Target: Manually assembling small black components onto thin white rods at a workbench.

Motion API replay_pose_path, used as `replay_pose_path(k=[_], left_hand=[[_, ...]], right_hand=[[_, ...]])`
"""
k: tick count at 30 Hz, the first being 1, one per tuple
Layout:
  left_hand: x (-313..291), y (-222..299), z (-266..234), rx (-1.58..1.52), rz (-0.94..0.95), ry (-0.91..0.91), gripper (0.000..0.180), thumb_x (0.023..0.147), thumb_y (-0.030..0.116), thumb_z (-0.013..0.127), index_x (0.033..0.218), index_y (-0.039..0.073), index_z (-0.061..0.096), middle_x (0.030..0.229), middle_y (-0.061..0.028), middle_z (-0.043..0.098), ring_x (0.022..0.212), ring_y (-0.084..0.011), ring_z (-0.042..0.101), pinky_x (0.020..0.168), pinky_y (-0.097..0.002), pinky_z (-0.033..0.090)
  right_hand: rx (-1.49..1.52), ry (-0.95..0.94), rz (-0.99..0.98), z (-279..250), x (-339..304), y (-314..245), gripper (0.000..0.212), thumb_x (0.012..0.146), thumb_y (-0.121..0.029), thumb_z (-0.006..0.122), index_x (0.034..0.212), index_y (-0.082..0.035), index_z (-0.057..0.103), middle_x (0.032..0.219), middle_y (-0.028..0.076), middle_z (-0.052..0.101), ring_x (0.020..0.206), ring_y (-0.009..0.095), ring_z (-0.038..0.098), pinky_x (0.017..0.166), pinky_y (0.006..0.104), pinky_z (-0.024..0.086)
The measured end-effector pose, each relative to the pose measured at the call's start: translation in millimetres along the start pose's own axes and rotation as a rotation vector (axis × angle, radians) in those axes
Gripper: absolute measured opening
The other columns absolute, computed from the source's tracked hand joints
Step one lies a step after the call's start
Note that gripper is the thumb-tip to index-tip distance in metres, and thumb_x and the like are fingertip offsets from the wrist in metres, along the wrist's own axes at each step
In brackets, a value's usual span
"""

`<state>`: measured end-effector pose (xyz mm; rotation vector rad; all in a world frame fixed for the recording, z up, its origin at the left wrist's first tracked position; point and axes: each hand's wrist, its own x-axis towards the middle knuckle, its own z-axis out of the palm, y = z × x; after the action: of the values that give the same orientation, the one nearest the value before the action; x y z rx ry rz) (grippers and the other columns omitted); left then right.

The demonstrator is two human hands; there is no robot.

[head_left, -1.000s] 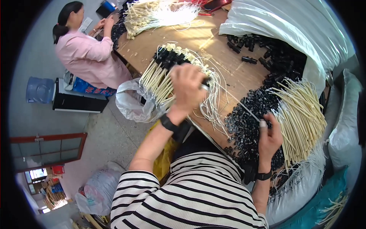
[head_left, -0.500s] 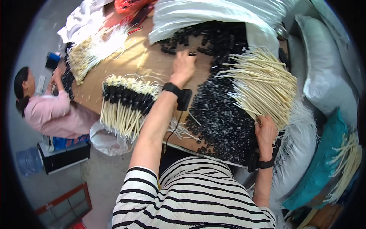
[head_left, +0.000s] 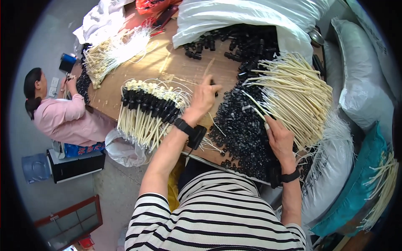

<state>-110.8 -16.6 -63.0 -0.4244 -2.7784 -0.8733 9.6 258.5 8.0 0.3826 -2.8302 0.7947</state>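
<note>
My left hand point(head_left: 203, 98) is over the middle of the table, closed on a small black plastic fitting point(head_left: 216, 93) that shows past its fingertips. My right hand point(head_left: 280, 139) pinches a thin cream cable point(head_left: 256, 108), whose white-tipped end points up and left. Under that cable spreads a heap of small black parts point(head_left: 238, 131). Beside my right hand lies a large pile of cream cables point(head_left: 297, 98). Left of my left wrist stands a row of cream cables with black fittings on them point(head_left: 150, 103). More loose black fittings point(head_left: 255, 48) lie at the far side.
A white woven sack point(head_left: 247, 16) opens at the back over the fittings. Stuffed sacks point(head_left: 362, 77) and a teal bag point(head_left: 356, 201) crowd the right. A person in pink point(head_left: 63, 115) works at the table's left end, near another cable bundle point(head_left: 98, 62). A wooden tabletop point(head_left: 176, 62) lies between.
My left hand has come back toward me from the far fittings, carrying a black one. My right hand has moved left from the pile with a cable. The view has shifted slightly.
</note>
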Motion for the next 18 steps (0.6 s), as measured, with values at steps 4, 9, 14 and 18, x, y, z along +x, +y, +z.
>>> replay_pose_path(k=[4, 9, 14, 18], left_hand=[[-8, 7, -4, -0.010, 0.194, -0.029, 0.022, 0.083, 0.009, 0.058, 0.098, 0.012, 0.074, 0.119, -0.0246, 0.058, 0.097, -0.0411, 0.063, 0.080, -0.0442, 0.053], [-15, 19, -18, 0.218, 0.105, -0.065, 0.021, 0.077, 0.012, 0.069, 0.097, 0.008, 0.067, 0.095, -0.0119, 0.052, 0.078, -0.0335, 0.060, 0.071, -0.0427, 0.050], [-38, 57, -25, -0.570, -0.135, -0.326, 0.034, 0.076, 0.003, 0.067, 0.108, 0.004, 0.057, 0.097, -0.0097, 0.059, 0.087, -0.0268, 0.060, 0.080, -0.0347, 0.048], [-48, 69, -24, -0.527, 0.116, -0.329, 0.039, 0.076, -0.003, 0.063, 0.114, 0.005, 0.057, 0.094, -0.0093, 0.061, 0.090, -0.0245, 0.060, 0.080, -0.0323, 0.048]], right_hand=[[0.232, -0.064, 0.131, 10, -7, -7, 0.024, 0.091, -0.008, 0.059, 0.114, -0.004, 0.065, 0.081, 0.012, 0.066, 0.063, 0.019, 0.060, 0.061, 0.0264, 0.047], [0.534, -0.153, 0.342, 17, -13, -8, 0.027, 0.094, -0.011, 0.058, 0.118, 0.001, 0.062, 0.074, -0.002, 0.059, 0.065, 0.006, 0.051, 0.060, 0.0229, 0.043], [0.660, -0.085, 0.397, 18, -10, -15, 0.024, 0.092, -0.012, 0.059, 0.113, -0.002, 0.065, 0.065, 0.000, 0.054, 0.058, 0.007, 0.046, 0.054, 0.0246, 0.039], [0.551, -0.156, 0.279, 16, -10, -23, 0.025, 0.091, -0.009, 0.063, 0.115, -0.001, 0.066, 0.072, 0.002, 0.064, 0.061, 0.005, 0.053, 0.057, 0.0231, 0.044]])
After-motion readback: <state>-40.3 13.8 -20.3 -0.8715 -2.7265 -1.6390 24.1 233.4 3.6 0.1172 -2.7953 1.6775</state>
